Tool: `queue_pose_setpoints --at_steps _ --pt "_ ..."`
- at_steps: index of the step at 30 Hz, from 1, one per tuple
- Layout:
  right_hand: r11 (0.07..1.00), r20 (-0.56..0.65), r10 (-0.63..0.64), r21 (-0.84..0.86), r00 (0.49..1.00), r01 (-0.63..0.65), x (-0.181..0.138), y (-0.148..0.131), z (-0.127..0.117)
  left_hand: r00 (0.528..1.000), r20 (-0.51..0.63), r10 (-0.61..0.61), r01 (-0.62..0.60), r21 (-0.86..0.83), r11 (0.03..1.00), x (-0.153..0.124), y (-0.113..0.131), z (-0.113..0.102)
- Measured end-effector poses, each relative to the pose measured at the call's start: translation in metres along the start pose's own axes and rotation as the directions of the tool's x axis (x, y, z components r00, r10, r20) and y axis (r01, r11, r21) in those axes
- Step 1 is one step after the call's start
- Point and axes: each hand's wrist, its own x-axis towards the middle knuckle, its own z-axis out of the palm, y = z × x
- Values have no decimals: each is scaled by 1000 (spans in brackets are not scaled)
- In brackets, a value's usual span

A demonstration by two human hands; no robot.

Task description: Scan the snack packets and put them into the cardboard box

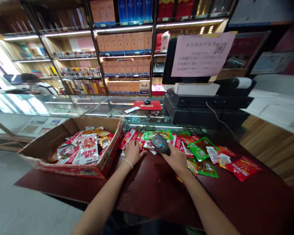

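My right hand is wrapped round the handle of a dark grey barcode scanner, whose head hangs over the snack packets. My left hand lies palm down with its thumb spread, the fingertips touching a red snack packet. A green snack packet is just behind the scanner. More packets, such as a green one and a red one, are strewn to the right of my right hand. Left of my hands stands an open cardboard box holding many packets, with a white-and-red packet on top.
Behind the dark red tabletop runs a glass counter with a black mouse on a red mat. A monitor with a pink paper sign stands above a black cash drawer. A person is at the far left.
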Motion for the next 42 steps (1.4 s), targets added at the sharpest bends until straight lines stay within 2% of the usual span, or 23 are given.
queue_pose_setpoints --at_steps 5,8,13,17,19,20,21,23,25,27,30,36,42 --pt "1000 -8 0 -1 1000 0 0 3 2 998 40 44 -47 75 996 -11 -1 0" --pt "1000 -6 3 -3 1000 -3 0 3 3 992 105 69 -75 55 996 -15 -3 -5" --pt "1000 -23 11 5 1000 -11 -2 4 4 977 212 -13 47 -154 987 -16 -9 -8" --pt "1000 -27 29 0 999 -29 -2 4 5 981 182 -69 140 -411 901 -10 -16 -7" --pt "999 -34 39 -2 999 -39 -2 4 4 979 161 -124 195 -568 800 -4 -20 -7" --pt "999 -42 50 -4 998 -50 -2 4 4 971 176 -162 238 -663 710 -2 -21 -8" --pt "998 -51 63 -5 997 -63 -2 4 4 957 213 -198 290 -759 583 0 -22 -9" --pt "996 -68 83 -6 994 -83 -2 4 4 921 302 -247 360 -903 236 4 -22 -10" --pt "996 -79 86 0 993 -86 -2 4 4 901 318 -295 303 -948 -96 5 -20 -11" --pt "996 -88 89 10 992 -88 -2 4 3 896 282 -344 188 -941 -281 5 -18 -11" --pt "993 -89 113 37 990 -110 -3 2 2 885 264 -383 119 -924 -363 4 -16 -9" --pt "980 23 77 185 997 -80 -3 -9 -7 873 290 -392 134 -916 -379 3 -15 -9" --pt "981 77 39 187 996 -52 -4 -11 -9 859 305 -412 136 -910 -391 4 -13 -8"
